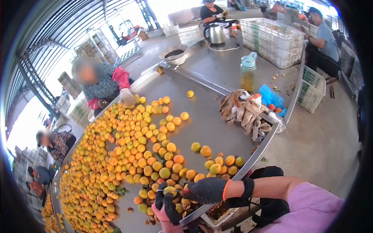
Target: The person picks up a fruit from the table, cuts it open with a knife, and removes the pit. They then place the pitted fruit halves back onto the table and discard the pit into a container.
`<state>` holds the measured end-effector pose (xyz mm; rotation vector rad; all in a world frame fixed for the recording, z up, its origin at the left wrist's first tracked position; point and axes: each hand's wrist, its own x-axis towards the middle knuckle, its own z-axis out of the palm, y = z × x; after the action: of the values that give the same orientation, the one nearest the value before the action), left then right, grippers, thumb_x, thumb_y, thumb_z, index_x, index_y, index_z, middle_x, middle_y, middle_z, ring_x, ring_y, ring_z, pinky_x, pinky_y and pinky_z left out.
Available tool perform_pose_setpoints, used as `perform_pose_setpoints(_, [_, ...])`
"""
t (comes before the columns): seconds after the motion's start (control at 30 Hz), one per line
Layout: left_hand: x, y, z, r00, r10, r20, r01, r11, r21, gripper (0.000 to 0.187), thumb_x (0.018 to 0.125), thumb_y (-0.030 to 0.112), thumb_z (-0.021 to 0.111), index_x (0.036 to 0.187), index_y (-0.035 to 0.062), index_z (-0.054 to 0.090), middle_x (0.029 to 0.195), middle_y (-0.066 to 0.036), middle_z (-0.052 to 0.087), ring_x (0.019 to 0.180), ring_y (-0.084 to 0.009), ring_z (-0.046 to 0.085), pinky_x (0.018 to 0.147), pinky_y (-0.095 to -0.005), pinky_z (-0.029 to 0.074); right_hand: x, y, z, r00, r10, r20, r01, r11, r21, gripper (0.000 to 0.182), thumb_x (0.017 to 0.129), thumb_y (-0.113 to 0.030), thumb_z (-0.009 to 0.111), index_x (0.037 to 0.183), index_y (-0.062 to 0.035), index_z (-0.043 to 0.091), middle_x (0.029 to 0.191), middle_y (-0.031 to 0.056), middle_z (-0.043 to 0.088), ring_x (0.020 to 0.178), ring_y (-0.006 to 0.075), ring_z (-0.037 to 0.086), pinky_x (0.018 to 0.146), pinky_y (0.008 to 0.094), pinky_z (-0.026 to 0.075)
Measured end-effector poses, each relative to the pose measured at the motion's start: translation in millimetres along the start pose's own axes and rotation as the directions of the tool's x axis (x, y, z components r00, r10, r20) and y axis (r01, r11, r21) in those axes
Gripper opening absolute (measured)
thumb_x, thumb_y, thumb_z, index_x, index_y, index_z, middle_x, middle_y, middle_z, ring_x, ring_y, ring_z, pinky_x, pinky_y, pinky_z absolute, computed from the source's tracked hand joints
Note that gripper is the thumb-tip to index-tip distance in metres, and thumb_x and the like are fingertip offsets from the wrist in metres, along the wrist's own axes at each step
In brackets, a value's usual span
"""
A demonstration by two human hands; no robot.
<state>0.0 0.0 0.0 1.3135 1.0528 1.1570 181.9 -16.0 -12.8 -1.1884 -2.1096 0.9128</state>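
My left hand (pixel 166 205), in a black glove with a pink cuff, is at the near edge of the metal sorting table (pixel 217 116). It grips a yellow-green fruit (pixel 169 190). My right hand (pixel 206 190), in a black glove with an orange cuff, reaches in from the right. Its fingertips are bunched against that same fruit, and its own grip is hidden. A broad heap of orange and yellow fruit (pixel 116 155) covers the table's left half. A smaller cluster of fruit (pixel 221 165) lies just beyond my right hand.
A person in a red sleeve (pixel 105 83) works at the far side of the table, with others further left. A pile of cloth gloves (pixel 244 112), a blue bag (pixel 270 97), a bottle (pixel 248 73) and a kettle (pixel 215 34) stand to the right. White crates (pixel 274 39) sit behind.
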Motion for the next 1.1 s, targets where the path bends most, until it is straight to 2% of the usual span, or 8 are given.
perform_pose_setpoints(0.27, [11.1, -8.9, 22.0, 0.881, -0.148, -0.45, 0.193, 0.98, 0.056, 0.026, 0.086, 0.018, 0.059, 0.102, -0.0017, 0.059, 0.082, -0.009, 0.061, 0.063, -0.0182, 0.053, 0.054, -0.0299, 0.045, 6.2, -7.5, 28.4, 0.955, -0.079, -0.285, 0.018, 0.977, -0.211, 0.02, 0.085, -0.022, 0.046, 0.093, -0.007, 0.057, 0.074, 0.0152, 0.06, 0.063, 0.0343, 0.06, 0.053, 0.0421, 0.046])
perform_pose_setpoints(0.37, [12.2, -13.5, 11.4, 0.917, 0.164, -0.363, -0.057, 0.956, 0.287, 0.02, 0.086, 0.015, 0.058, 0.095, -0.0031, 0.06, 0.08, -0.009, 0.061, 0.064, -0.0169, 0.054, 0.054, -0.0291, 0.046, 6.5, -23.3, 10.5, 0.914, -0.311, -0.259, 0.235, 0.929, -0.286, 0.021, 0.079, -0.015, 0.054, 0.097, -0.0051, 0.062, 0.083, 0.0173, 0.061, 0.072, 0.03, 0.059, 0.061, 0.0372, 0.046])
perform_pose_setpoints(0.5, [15.4, -22.9, -4.6, 0.882, 0.034, -0.471, 0.03, 0.991, 0.128, 0.017, 0.086, 0.012, 0.057, 0.086, -0.0039, 0.062, 0.074, -0.01, 0.06, 0.064, -0.0171, 0.054, 0.057, -0.0286, 0.048, 20.2, -27.7, 2.5, 0.937, -0.342, -0.072, 0.319, 0.921, -0.223, 0.017, 0.082, -0.015, 0.055, 0.093, -0.0034, 0.06, 0.08, 0.0164, 0.059, 0.07, 0.031, 0.056, 0.06, 0.0358, 0.044])
perform_pose_setpoints(0.53, [16.5, -40.0, -19.6, 0.869, 0.33, -0.369, -0.18, 0.904, 0.387, 0.02, 0.087, 0.014, 0.056, 0.088, -0.0041, 0.063, 0.074, -0.011, 0.061, 0.064, -0.0167, 0.055, 0.059, -0.0303, 0.048, 26.6, -33.1, 8.5, 0.992, -0.125, -0.026, 0.113, 0.956, -0.272, 0.016, 0.082, -0.019, 0.048, 0.089, -0.0087, 0.059, 0.075, 0.014, 0.061, 0.067, 0.0343, 0.06, 0.055, 0.044, 0.047])
perform_pose_setpoints(0.67, [-1.8, -11.9, -13.5, 0.898, -0.041, -0.439, 0.121, 0.98, 0.156, 0.03, 0.09, 0.017, 0.048, 0.111, -0.0032, 0.054, 0.094, -0.009, 0.06, 0.081, -0.0177, 0.057, 0.075, -0.0301, 0.047, 30.2, -33.7, 8.0, 0.979, -0.203, 0.008, 0.202, 0.968, -0.15, 0.019, 0.077, -0.016, 0.051, 0.093, -0.0127, 0.06, 0.079, 0.0143, 0.06, 0.07, 0.0346, 0.06, 0.059, 0.0446, 0.048])
perform_pose_setpoints(0.9, [-9.4, -32.7, -37.6, 0.941, 0.201, -0.272, 0.058, 0.696, 0.716, 0.039, 0.076, 0.008, 0.06, 0.112, -0.0025, 0.05, 0.097, -0.019, 0.06, 0.092, -0.0299, 0.059, 0.079, -0.0368, 0.045, 49.1, -24.7, 13.9, 0.987, -0.133, 0.094, 0.125, 0.988, 0.086, 0.024, 0.089, -0.028, 0.048, 0.089, -0.0058, 0.056, 0.071, 0.0221, 0.056, 0.068, 0.0407, 0.055, 0.055, 0.046, 0.042])
perform_pose_setpoints(0.97, [-4.3, -46.6, -47.3, 0.979, 0.158, -0.126, -0.124, 0.963, 0.241, 0.042, 0.081, 0.0, 0.053, 0.122, -0.0024, 0.044, 0.11, -0.02, 0.054, 0.096, -0.0285, 0.057, 0.082, -0.0325, 0.046, 55.8, -17.4, 24.3, 0.975, -0.154, 0.159, 0.13, 0.979, 0.155, 0.023, 0.089, -0.028, 0.047, 0.092, -0.0076, 0.058, 0.072, 0.0218, 0.055, 0.068, 0.0394, 0.057, 0.054, 0.046, 0.042])
perform_pose_setpoints(1.1, [5.3, -11.0, -37.4, 0.973, 0.204, -0.109, -0.189, 0.972, 0.137, 0.032, 0.083, -0.001, 0.047, 0.114, -0.0048, 0.052, 0.113, -0.015, 0.056, 0.102, -0.0203, 0.057, 0.087, -0.0281, 0.044, 43.7, -52.8, 20.9, 0.99, 0.049, 0.131, -0.003, 0.944, -0.33, 0.024, 0.087, -0.023, 0.047, 0.107, -0.0153, 0.058, 0.079, 0.0166, 0.055, 0.062, 0.0348, 0.059, 0.05, 0.0444, 0.045])
